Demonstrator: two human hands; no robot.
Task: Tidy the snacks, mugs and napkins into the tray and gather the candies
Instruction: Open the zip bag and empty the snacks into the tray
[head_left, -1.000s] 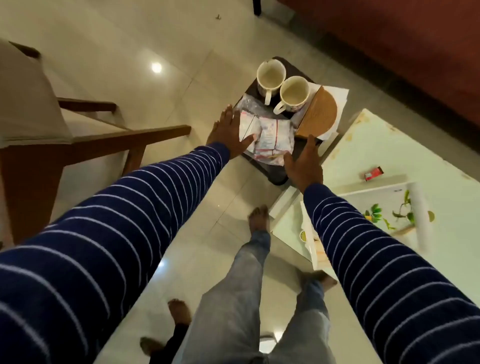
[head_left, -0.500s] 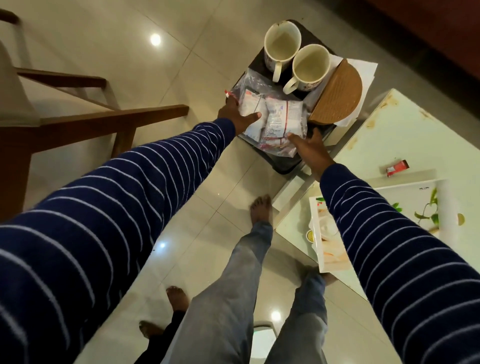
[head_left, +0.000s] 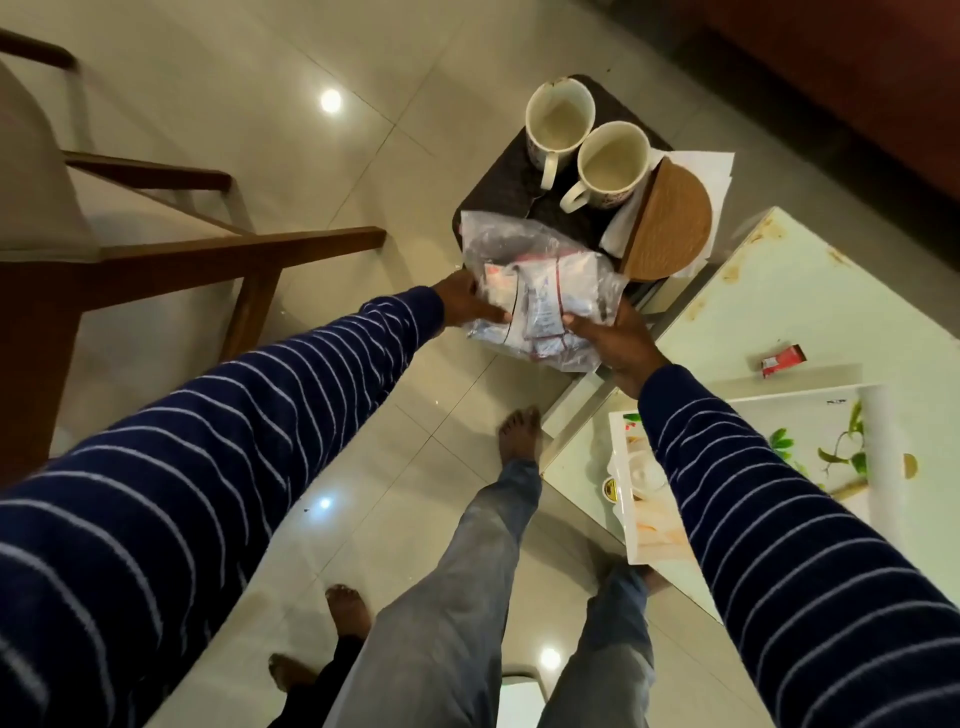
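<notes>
A clear plastic bag of snack packets (head_left: 540, 291) is held between both hands over the near end of a small dark stool (head_left: 506, 187). My left hand (head_left: 467, 306) grips its left side and my right hand (head_left: 615, 340) grips its right lower corner. Two white mugs (head_left: 558, 124) (head_left: 613, 161) stand on the stool's far part. White napkins (head_left: 706, 166) sit in a round wooden holder (head_left: 670, 223) at the stool's right edge. A white floral tray (head_left: 862, 415) lies on the pale table (head_left: 779, 291) to the right. A red candy (head_left: 782, 358) lies on the table beyond the tray.
A wooden chair (head_left: 156, 260) stands on the left. Glossy floor tiles (head_left: 363, 415) spread below. My legs and bare feet are between chair and table, and another person's foot (head_left: 348, 608) shows nearby. A dark red sofa (head_left: 857, 78) runs along the top right.
Both hands have closed on the snack bag and drawn it up toward me off the stool's near end. The view has moved closer to the stool.
</notes>
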